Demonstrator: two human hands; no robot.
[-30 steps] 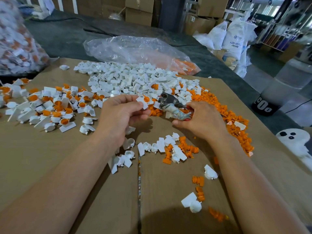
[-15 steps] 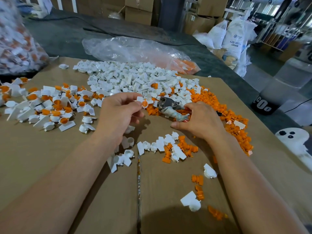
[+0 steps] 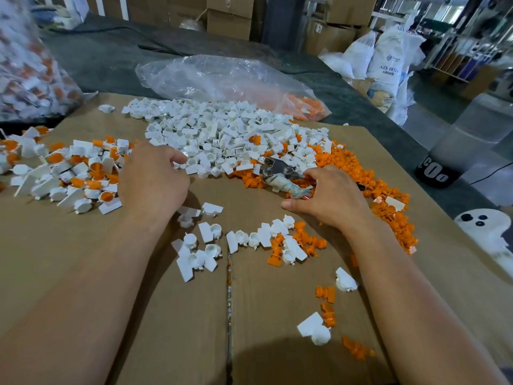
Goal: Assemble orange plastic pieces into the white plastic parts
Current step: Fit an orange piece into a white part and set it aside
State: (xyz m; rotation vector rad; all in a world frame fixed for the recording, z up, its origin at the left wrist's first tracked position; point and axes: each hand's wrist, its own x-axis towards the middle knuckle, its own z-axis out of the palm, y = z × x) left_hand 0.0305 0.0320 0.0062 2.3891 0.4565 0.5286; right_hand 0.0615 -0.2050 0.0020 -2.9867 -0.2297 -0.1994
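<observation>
Your left hand [image 3: 154, 180] has swung left since a second ago, away from the pliers [image 3: 277, 171]. It is now at the near edge of the white plastic parts [image 3: 222, 129], just beside the heap of finished white-and-orange pieces [image 3: 83, 173]. Its fingers curl down and away from the camera, so you cannot tell from here whether that grip holds anything.

Your right hand [image 3: 327, 198] stays where it was, its grip wrapped round the cloth-bound handle of the pliers. The metal head of the pliers points up and left, where the white heap meets the orange plastic pieces [image 3: 358, 173].

The orange pieces run in a band down the right side of the cardboard sheet [image 3: 83, 259], passing behind your right hand. A loose scatter of white and orange bits [image 3: 288, 243] lies between your forearms. A clear plastic bag [image 3: 216, 76] lies on the table [image 3: 111, 59] beyond the white heap.
</observation>
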